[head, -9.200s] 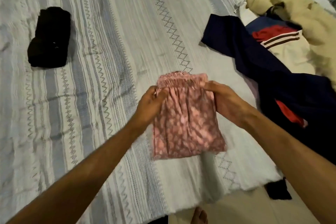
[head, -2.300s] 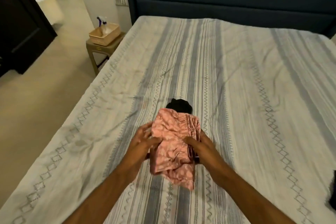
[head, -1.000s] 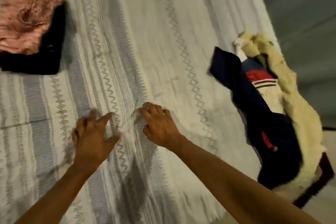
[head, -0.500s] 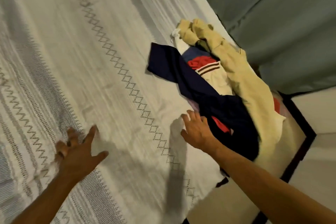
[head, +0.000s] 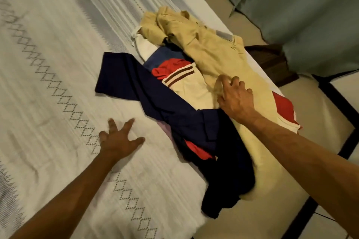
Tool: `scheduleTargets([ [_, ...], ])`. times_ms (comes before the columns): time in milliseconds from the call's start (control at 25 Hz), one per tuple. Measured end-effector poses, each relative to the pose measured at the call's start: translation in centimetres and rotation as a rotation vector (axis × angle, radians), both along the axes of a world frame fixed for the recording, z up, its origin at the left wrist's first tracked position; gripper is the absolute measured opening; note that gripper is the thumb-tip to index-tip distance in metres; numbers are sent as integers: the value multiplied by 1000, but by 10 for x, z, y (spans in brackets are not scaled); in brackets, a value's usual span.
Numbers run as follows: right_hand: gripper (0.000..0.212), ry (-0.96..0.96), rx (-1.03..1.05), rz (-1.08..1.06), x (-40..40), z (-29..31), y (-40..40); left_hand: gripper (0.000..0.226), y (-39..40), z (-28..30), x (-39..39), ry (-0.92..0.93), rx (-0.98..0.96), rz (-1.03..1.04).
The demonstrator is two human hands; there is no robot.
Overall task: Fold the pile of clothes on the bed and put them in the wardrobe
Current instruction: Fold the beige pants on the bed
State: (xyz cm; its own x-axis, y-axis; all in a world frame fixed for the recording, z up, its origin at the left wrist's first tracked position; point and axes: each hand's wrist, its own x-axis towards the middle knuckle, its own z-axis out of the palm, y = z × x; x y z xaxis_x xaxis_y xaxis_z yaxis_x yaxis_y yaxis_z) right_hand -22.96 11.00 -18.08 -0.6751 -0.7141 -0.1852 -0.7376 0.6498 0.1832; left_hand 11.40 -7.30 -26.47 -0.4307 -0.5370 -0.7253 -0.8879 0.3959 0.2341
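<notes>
Head view: right hand, empty a moment ago, now curls onto the beige trousers atop the pile; left hand spread flat on the bed; next garment selected.

Two bare forearms, left hand, right hand, no sleeves

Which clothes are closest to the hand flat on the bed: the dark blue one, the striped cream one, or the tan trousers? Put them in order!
From the left hand:
1. Dark blue garment, just to its right.
2. Striped cream garment, mid-pile, beyond the blue.
3. Tan trousers, along the pile's far side.
</notes>
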Motion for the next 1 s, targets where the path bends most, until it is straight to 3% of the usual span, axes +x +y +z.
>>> scheduleTargets([
  [120,28,-94,-72,64,-22,-15,15,90,25,5,-54,23,-9,49],
  [280,41,-115,-247,46,-2,-5,28,82,42,11,-78,98,-63,221],
  [400,39,-64,-434,116,41,16,34,77,46,21,-74,282,-47,431],
  [520,46,-207,-600,302,112,36,51,49,60,51,-81,669,262,922],
  [600,56,-409,-481,393,178,19,73,52,53,80,-89,789,491,1120],
  [640,59,-540,-293,362,211,6,87,57,44,89,-89,825,546,1180],
  [720,53,-674,82,354,267,-18,107,67,27,104,-83,828,585,1186],
  [760,45,-627,117,402,287,-28,111,78,23,107,-71,755,551,1109],
  [840,34,-590,-16,503,306,-21,110,111,24,104,-34,557,417,921],
  [880,26,-577,-137,488,302,2,103,114,26,103,-15,522,391,871],
  [920,20,-529,-288,409,293,18,92,107,29,104,3,534,408,877],
  [1000,47,-433,-463,184,261,36,68,82,35,119,26,651,509,927],
])
